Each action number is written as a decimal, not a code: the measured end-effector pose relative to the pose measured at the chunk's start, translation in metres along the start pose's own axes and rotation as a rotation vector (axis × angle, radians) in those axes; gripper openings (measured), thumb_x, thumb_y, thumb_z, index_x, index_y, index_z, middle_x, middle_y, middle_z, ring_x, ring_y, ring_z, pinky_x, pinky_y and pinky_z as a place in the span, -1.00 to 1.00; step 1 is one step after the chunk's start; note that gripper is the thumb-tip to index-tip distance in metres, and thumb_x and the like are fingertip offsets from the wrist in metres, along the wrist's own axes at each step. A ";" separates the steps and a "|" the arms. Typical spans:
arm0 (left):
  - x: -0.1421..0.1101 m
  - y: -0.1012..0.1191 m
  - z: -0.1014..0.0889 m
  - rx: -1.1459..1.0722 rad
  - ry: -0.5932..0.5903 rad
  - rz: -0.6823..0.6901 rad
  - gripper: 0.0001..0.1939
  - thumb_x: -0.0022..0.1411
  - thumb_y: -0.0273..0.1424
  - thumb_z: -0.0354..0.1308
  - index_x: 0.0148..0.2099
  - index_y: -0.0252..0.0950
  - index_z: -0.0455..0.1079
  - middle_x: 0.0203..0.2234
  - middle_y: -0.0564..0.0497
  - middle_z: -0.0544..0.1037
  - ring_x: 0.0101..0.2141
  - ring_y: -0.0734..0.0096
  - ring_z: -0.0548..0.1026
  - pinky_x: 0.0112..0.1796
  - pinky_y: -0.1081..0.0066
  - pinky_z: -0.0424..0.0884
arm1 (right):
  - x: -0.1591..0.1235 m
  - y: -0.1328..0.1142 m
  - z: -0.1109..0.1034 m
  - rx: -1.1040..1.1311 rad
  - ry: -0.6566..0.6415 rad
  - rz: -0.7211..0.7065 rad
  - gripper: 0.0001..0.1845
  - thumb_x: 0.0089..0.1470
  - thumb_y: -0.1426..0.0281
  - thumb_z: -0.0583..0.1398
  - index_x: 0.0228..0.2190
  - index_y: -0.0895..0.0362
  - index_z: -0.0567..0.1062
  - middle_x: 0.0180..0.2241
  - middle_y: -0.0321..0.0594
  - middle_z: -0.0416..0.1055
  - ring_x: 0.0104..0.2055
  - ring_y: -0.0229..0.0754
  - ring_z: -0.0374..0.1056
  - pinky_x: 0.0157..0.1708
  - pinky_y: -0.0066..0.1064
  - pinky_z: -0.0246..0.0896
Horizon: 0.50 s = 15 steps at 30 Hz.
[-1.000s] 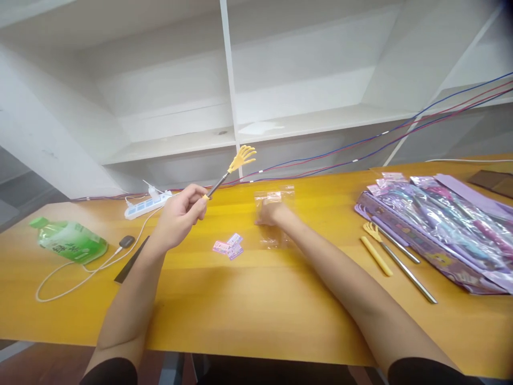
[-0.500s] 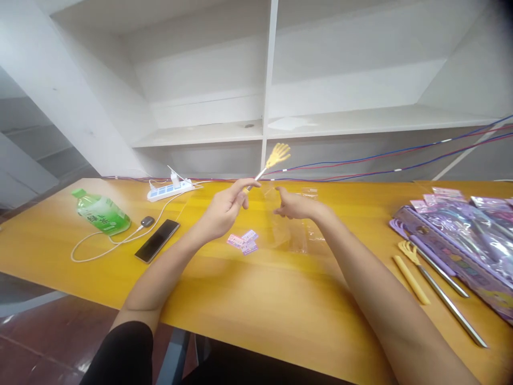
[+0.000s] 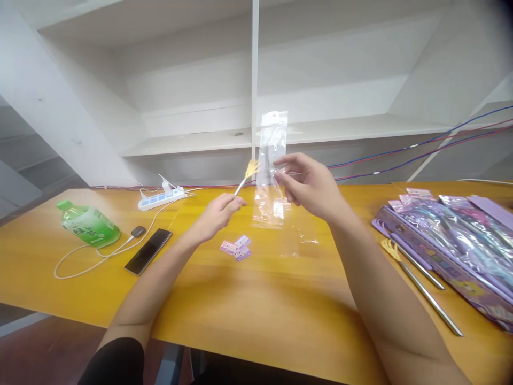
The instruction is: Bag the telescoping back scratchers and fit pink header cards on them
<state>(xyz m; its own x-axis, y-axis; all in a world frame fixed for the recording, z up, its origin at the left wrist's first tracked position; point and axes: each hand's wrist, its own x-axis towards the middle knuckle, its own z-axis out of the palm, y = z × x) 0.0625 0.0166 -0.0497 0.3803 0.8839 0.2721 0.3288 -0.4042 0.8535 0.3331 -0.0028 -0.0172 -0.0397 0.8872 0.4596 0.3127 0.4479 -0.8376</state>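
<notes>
My left hand [image 3: 216, 216] is closed round the shaft of a back scratcher [image 3: 251, 169], whose yellow hand-shaped head points up and away from me. In my right hand [image 3: 311, 186] a clear plastic bag [image 3: 273, 136] hangs upright, its side pinched between thumb and fingers. The scratcher's head is at the bag's left edge; whether they touch I cannot tell. Below the left hand lie several small printed cards [image 3: 236, 247]. More clear bags [image 3: 306, 230] rest flat on the table under the right hand.
Another yellow back scratcher [image 3: 428, 294] lies at right, beside a purple patterned pouch [image 3: 433, 262] and several packaged items [image 3: 473, 230]. At left are a green bottle [image 3: 90, 224], a phone [image 3: 148, 251] and a power strip [image 3: 162, 199]. White shelving [image 3: 192, 80] rises behind the table.
My right hand has picked up a clear bag from the table and raised it. The left hand still holds the back scratcher, its head now lower. The view has shifted slightly right.
</notes>
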 end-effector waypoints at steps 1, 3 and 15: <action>-0.002 0.002 0.001 -0.038 -0.074 -0.020 -0.49 0.42 0.08 0.12 -0.04 -0.27 0.58 -0.26 -0.03 0.52 -0.50 0.54 0.27 -0.51 0.45 0.22 | -0.003 -0.003 0.005 0.032 0.006 -0.042 -0.70 0.30 0.20 0.30 0.00 0.05 0.50 -0.26 -0.28 0.43 -0.59 -0.40 0.29 -0.69 -0.48 0.11; -0.006 0.009 0.004 -0.056 -0.208 -0.018 -0.52 0.40 0.07 0.17 -0.05 -0.24 0.58 -0.24 -0.04 0.53 -0.45 0.50 0.34 -0.46 0.45 0.28 | -0.009 -0.009 0.015 0.074 -0.010 -0.116 -0.68 0.29 0.15 0.32 -0.02 0.02 0.48 -0.21 -0.27 0.45 -0.57 -0.39 0.33 -0.67 -0.46 0.17; -0.016 0.012 0.026 -0.085 -0.082 0.080 -0.68 0.33 -0.08 0.32 -0.21 -0.25 0.51 -0.27 -0.01 0.52 -0.34 0.44 0.44 -0.30 0.41 0.40 | -0.001 0.005 0.048 0.340 -0.060 0.056 -0.43 0.18 -0.13 0.31 -0.13 0.02 0.27 -0.33 -0.36 0.44 -0.56 -0.34 0.35 -0.66 -0.46 0.19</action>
<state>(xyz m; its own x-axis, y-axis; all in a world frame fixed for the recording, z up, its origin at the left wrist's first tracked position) 0.0826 -0.0081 -0.0551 0.4732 0.8262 0.3059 0.2219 -0.4478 0.8662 0.2889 0.0037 -0.0365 -0.0907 0.9120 0.4001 -0.0180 0.4001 -0.9163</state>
